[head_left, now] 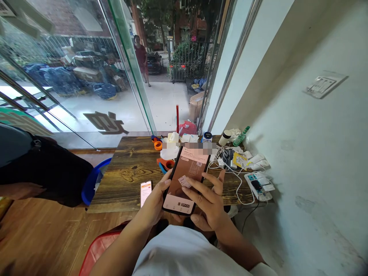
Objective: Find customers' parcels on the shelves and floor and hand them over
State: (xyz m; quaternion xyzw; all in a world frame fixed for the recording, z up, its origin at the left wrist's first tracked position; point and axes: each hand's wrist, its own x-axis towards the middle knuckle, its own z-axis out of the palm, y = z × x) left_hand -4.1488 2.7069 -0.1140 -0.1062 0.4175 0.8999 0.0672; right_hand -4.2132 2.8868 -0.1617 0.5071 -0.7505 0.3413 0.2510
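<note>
I hold a black smartphone [186, 176] upright over the near edge of a wooden table [129, 172]. Its screen is lit with a pinkish-brown page. My left hand [155, 203] grips the phone's left edge and back. My right hand [208, 203] supports the lower right side, fingers spread, with the index finger touching the middle of the screen. A second phone [145, 191] lies flat on the table by my left hand, its screen lit white and orange.
The table's back holds orange tape rolls [158, 145], white tissue [171, 147], small bottles [240, 137], white cables and chargers [255, 180]. A white wall is on the right, a glass door ahead. A seated person's dark-clothed leg [48, 168] is at left, a person stands outside.
</note>
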